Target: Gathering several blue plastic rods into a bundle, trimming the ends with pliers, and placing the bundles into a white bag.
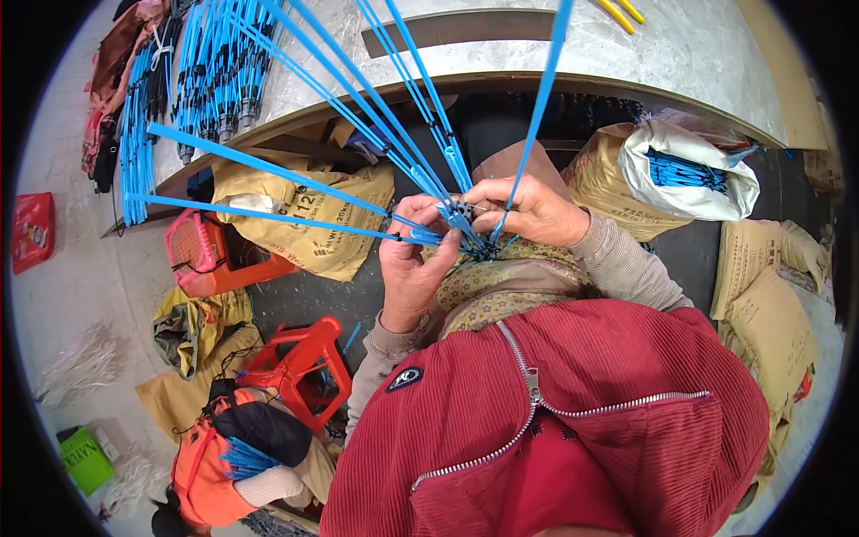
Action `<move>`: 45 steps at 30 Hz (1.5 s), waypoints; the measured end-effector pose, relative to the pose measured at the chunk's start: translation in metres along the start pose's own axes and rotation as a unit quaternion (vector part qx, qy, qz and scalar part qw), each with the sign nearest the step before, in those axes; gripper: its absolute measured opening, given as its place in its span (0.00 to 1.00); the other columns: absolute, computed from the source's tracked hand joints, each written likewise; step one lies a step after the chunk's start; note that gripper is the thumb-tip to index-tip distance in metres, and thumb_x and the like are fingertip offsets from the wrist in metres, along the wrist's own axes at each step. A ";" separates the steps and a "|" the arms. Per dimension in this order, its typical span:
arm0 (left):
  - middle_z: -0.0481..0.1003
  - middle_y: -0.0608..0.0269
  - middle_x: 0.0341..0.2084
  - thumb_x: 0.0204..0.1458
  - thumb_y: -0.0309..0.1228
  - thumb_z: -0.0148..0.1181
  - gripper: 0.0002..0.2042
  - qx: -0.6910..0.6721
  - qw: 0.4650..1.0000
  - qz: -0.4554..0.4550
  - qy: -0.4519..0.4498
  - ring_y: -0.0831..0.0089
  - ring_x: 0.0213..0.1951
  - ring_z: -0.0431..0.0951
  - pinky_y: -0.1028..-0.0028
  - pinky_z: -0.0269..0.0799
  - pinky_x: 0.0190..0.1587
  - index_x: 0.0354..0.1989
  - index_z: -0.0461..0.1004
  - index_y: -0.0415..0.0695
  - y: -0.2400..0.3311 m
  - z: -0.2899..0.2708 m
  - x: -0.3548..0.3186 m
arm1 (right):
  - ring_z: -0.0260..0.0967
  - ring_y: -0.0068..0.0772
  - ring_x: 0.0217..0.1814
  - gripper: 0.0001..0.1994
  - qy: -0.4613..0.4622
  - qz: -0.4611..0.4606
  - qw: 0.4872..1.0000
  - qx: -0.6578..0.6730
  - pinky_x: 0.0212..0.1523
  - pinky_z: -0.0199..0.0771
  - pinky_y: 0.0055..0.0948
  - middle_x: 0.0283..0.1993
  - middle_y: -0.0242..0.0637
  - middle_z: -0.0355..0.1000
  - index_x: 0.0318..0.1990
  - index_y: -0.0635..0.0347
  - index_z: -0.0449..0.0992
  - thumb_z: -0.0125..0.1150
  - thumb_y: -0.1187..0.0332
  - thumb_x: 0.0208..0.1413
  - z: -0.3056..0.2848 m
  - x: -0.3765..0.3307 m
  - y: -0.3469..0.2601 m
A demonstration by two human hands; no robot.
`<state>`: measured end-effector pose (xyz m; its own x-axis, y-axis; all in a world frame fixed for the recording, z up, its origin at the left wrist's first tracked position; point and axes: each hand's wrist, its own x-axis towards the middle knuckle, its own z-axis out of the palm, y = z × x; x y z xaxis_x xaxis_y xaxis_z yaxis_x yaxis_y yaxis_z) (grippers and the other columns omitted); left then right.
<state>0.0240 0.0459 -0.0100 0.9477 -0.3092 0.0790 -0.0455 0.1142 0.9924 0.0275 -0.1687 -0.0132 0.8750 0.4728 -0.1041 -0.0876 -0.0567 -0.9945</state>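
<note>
Blue ribs with black joints fan out from a dark hub (458, 213), like an umbrella frame (358, 98), held over my lap. My left hand (413, 259) is closed around the rib ends at the hub's left side, thumb and fingers pinching. From the right, my right hand (530, 208) pinches at the hub, its fingertips close to the left ones. A thin wire-like strand shows between the hands; which fingers grip it is hard to see. Several ribs reach up over the table, and two stretch far out to the left.
On the table (662, 54) lie bundles of blue ribs (219, 72), a dark flat strip (465, 31) and yellow sticks (617, 13). Sacks (313, 215) and an open white sack (689, 170) stand below. Red stools (300, 367) and another person in orange (210, 474) are at left.
</note>
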 end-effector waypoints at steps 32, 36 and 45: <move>0.76 0.64 0.40 0.59 0.23 0.60 0.13 0.026 0.994 -0.050 0.091 0.79 0.42 0.74 0.79 0.70 0.47 0.51 0.73 0.30 0.001 0.029 -0.022 | 0.77 0.22 0.45 0.06 0.184 -0.021 0.936 0.298 0.46 0.78 0.21 0.38 0.34 0.78 0.42 0.67 0.80 0.65 0.80 0.56 0.044 -0.012 0.007; 0.75 0.63 0.39 0.60 0.23 0.58 0.12 0.093 0.991 -0.009 0.094 0.79 0.41 0.73 0.79 0.69 0.45 0.49 0.73 0.30 -0.009 0.032 -0.022 | 0.77 0.22 0.46 0.07 0.182 -0.015 0.940 0.287 0.46 0.78 0.21 0.39 0.34 0.78 0.42 0.67 0.80 0.64 0.80 0.57 0.044 -0.016 0.007; 0.74 0.59 0.40 0.61 0.24 0.54 0.11 0.119 0.988 0.047 0.089 0.77 0.39 0.73 0.78 0.69 0.43 0.48 0.72 0.30 -0.021 0.035 -0.016 | 0.75 0.21 0.38 0.11 0.155 -0.036 0.980 0.116 0.39 0.74 0.20 0.40 0.34 0.77 0.46 0.67 0.79 0.65 0.80 0.56 0.024 -0.018 0.008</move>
<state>-0.0014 0.0155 -0.0290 0.9754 -0.1344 0.1746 -0.1884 -0.0981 0.9772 -0.0005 -0.1570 -0.0191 0.9823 0.1763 -0.0626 -0.0955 0.1848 -0.9781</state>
